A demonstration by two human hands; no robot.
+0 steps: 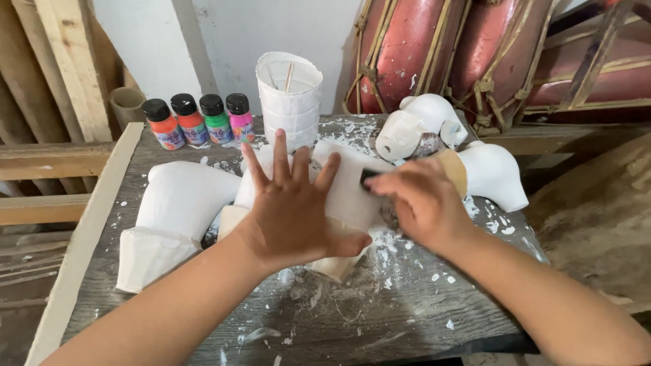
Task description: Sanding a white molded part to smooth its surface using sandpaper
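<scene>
— How are the hands set?
— Left hand [291, 203] lies flat, fingers spread, pressing the white plaster form [346, 186]; right hand [420, 200] pinches a small dark pad [369, 177] against it.
— And around it?
— A rough grey plank table [380, 318], dusted with white flakes — chalky curved pieces [180, 203], paint bottles [200, 120] by a white wall [237, 41].

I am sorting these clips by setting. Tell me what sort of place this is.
Probably a small craft workshop: white plaster forms lie on a dust-flecked wooden bench, four small paint bottles stand at the back, and red drums lean against the wall.
</scene>
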